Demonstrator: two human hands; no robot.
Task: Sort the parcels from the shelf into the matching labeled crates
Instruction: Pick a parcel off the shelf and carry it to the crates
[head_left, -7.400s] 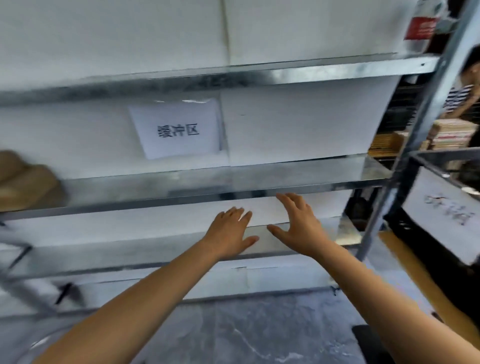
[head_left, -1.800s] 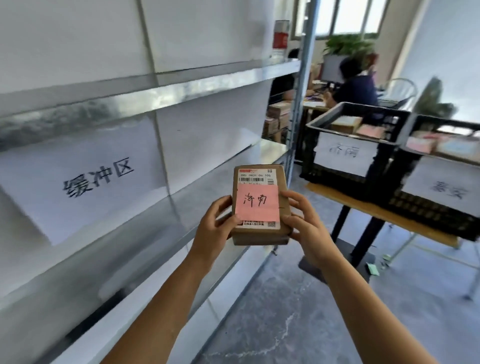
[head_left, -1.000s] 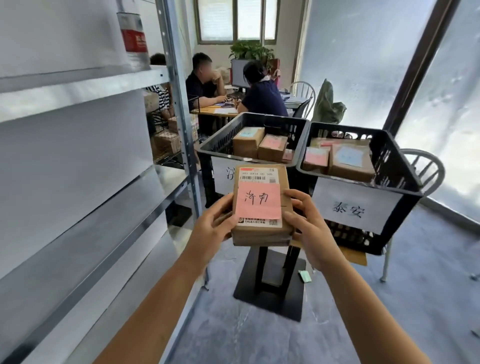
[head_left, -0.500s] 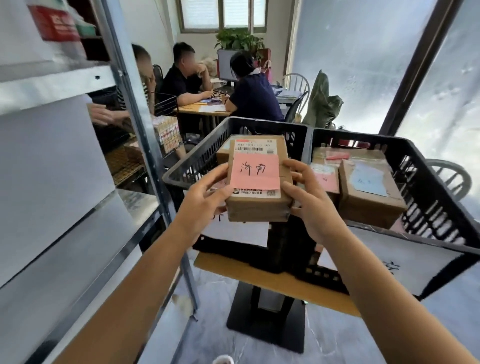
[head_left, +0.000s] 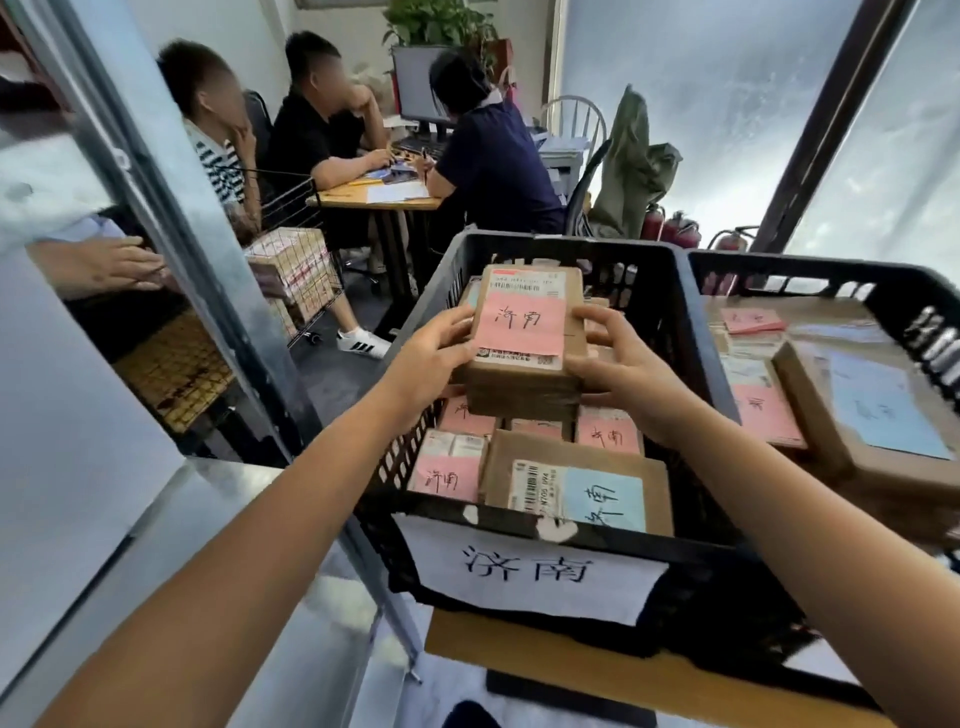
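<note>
I hold a brown cardboard parcel (head_left: 524, 332) with a pink label reading 济南 over a black crate (head_left: 670, 322). My left hand (head_left: 434, 353) grips its left side and my right hand (head_left: 618, 364) grips its right side. The crate's front carries a white sign (head_left: 524, 569) that also reads 济南. Several parcels with pink labels and one with a blue label (head_left: 576, 486) lie inside it, below the held parcel.
A second black crate (head_left: 914, 291) with more parcels stands to the right. The metal shelf post (head_left: 171, 208) and shelf board (head_left: 171, 525) are at the left. Three people sit at a desk (head_left: 379, 195) behind. Another person's hand (head_left: 104, 265) shows at the far left.
I have turned from the shelf and stepped up to the crates. The parcel, gripped in both hands throughout, has moved forward and now hangs above the 济南 crate's contents.
</note>
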